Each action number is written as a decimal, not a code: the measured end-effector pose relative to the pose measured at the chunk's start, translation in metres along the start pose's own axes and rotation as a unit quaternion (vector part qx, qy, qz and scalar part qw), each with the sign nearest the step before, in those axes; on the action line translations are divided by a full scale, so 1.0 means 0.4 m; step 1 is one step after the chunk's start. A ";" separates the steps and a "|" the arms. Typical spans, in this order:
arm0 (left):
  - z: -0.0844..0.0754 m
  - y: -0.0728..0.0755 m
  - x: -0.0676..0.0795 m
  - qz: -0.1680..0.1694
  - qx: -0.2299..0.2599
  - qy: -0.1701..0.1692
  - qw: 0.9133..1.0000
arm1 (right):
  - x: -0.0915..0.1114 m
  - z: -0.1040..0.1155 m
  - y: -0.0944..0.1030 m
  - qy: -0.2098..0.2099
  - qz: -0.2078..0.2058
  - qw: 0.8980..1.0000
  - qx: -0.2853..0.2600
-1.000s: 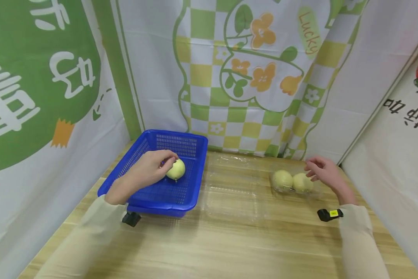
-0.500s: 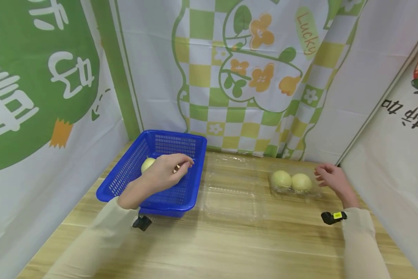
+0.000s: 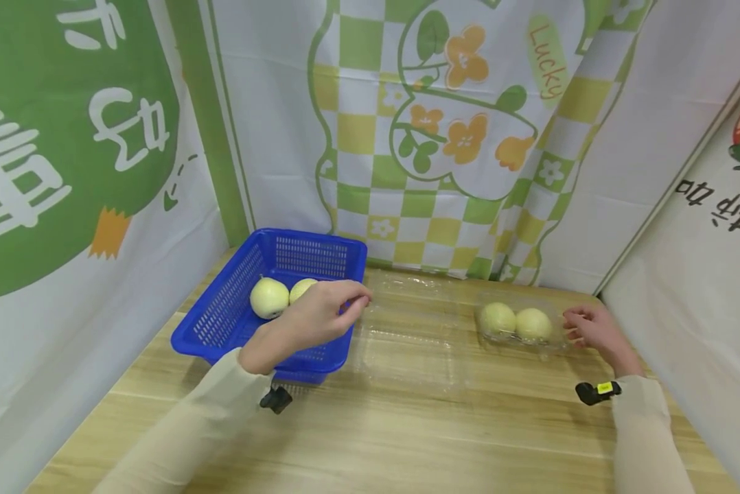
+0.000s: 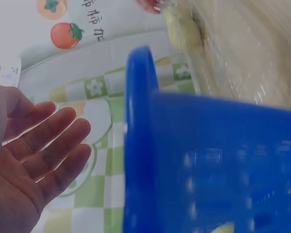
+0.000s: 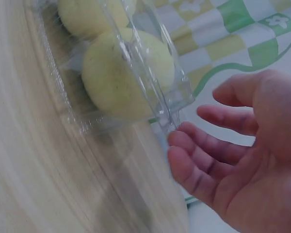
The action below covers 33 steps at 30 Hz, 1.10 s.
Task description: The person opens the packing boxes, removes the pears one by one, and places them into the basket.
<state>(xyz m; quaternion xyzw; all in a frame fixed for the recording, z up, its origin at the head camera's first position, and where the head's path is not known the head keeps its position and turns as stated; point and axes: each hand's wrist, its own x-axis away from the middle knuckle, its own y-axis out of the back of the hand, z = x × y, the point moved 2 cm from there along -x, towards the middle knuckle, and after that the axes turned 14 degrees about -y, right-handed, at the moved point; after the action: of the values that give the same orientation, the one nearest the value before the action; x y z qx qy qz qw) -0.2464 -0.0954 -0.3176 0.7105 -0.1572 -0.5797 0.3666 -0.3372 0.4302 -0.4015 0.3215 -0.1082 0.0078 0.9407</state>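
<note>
My left hand [image 3: 320,312] is above the right side of the blue plastic basket [image 3: 212,336], over its rim. In the left wrist view its fingers [image 4: 53,150] are loosely bent and hold nothing. Two pale yellow pears lie in the basket: one pear [image 3: 269,298] in plain sight, the other pear [image 3: 302,288] partly behind the hand. My right hand [image 3: 598,333] is at the right end of a clear plastic box [image 5: 160,107] with two pears [image 3: 533,325] inside. Its relaxed fingertips are right by the box's corner in the right wrist view, and nothing is in the hand.
Another clear plastic container [image 3: 407,360] lies opened out on the wooden table [image 3: 432,439], between the basket and the boxed pears. A checked curtain [image 3: 357,137] hangs along the back. Printed cloth walls [image 3: 697,274] close off both sides.
My left hand has moved right across the basket, away from the pears, which now show more. My right hand has shifted slightly right and down from above the boxed pears to the box's end.
</note>
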 end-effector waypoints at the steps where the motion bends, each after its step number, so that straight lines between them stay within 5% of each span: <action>1: -0.001 -0.008 -0.004 -0.001 0.006 -0.002 1.000 | -0.001 -0.005 0.000 -0.003 0.009 1.000 0.002; 14: -0.041 -0.115 -0.032 0.034 0.042 -0.006 0.999 | -0.001 -0.040 0.005 -0.042 0.087 0.993 -0.070; 25: -0.078 -0.199 -0.069 0.073 0.038 -0.038 0.996 | -0.014 -0.059 -0.007 -0.044 0.087 0.992 -0.085; 33: -0.088 -0.251 -0.092 0.094 0.073 -0.009 0.993 | -0.010 -0.067 -0.015 -0.059 0.086 0.991 -0.086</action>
<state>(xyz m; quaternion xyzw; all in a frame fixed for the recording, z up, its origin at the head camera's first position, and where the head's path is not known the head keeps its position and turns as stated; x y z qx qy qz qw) -0.2437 0.0088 -0.3601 0.7120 -0.2680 -0.5364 0.3653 -0.3354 0.4420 -0.4266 0.2288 -0.1909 0.0600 0.9527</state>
